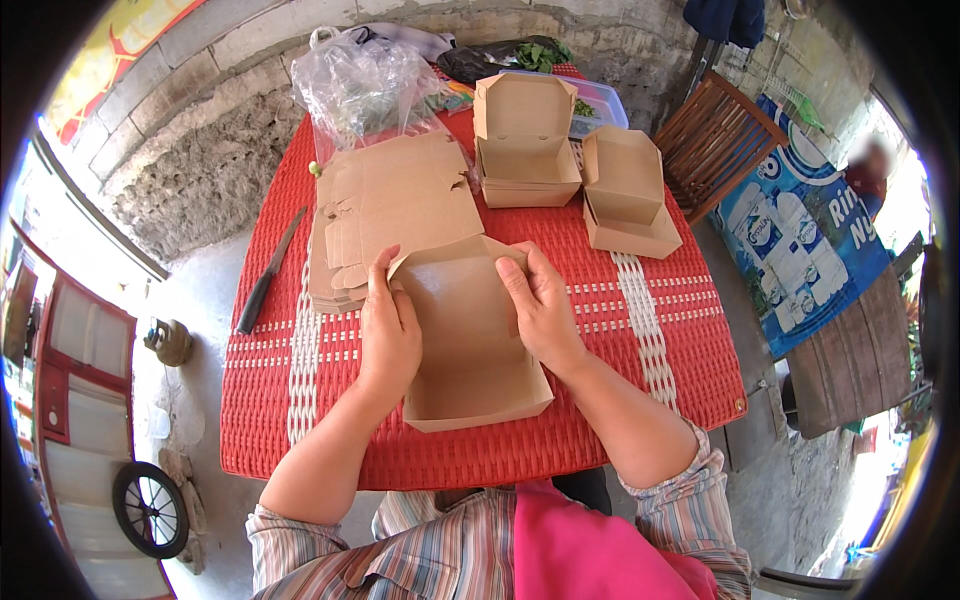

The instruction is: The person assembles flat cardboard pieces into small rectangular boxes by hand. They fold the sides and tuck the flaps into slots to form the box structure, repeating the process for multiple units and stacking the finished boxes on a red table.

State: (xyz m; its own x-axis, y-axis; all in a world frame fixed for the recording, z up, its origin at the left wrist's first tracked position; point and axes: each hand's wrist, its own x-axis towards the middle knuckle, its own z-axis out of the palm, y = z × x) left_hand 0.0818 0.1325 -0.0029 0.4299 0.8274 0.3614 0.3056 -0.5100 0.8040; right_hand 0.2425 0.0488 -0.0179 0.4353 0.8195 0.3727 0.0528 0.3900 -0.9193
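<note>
A brown cardboard food box (475, 395) stands open in front of me at the table's near side, with its lid raised. My left hand (390, 330) grips the lid's left edge, fingers behind and thumb up along the side. My right hand (543, 308) pinches the lid's upper right corner, thumb on the inside face. Just beyond lies a stack of flat, unfolded cardboard boxes (400, 195), partly covered by my left fingers and the raised lid. Folded open boxes (530, 180) are piled at the back, and more open boxes (632, 228) stand to their right.
A dark-handled knife (270, 275) lies on the red woven table (270, 400) at left. Behind are a clear plastic bag (360, 90), a black bag with green leaves (490, 62) and a clear tub (600, 105). A wooden chair (715, 145) stands at the right.
</note>
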